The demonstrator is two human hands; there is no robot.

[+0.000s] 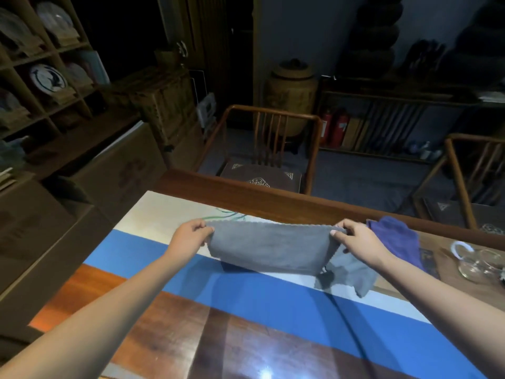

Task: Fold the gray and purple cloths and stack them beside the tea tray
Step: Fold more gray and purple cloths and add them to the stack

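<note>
A gray cloth hangs stretched above the table, doubled over along its lower edge. My left hand pinches its upper left corner and my right hand pinches its upper right corner. Below my right hand another gray piece lies crumpled on the table; I cannot tell whether it belongs to the same cloth. A purple cloth lies bunched just right of my right hand. The tea tray shows as a dark edge beyond the purple cloth, partly hidden by it.
A cream, blue and white runner covers the wooden table. A glass pitcher with a white handle stands at the right edge. Two wooden chairs face the table's far side. Cardboard boxes and shelves fill the left.
</note>
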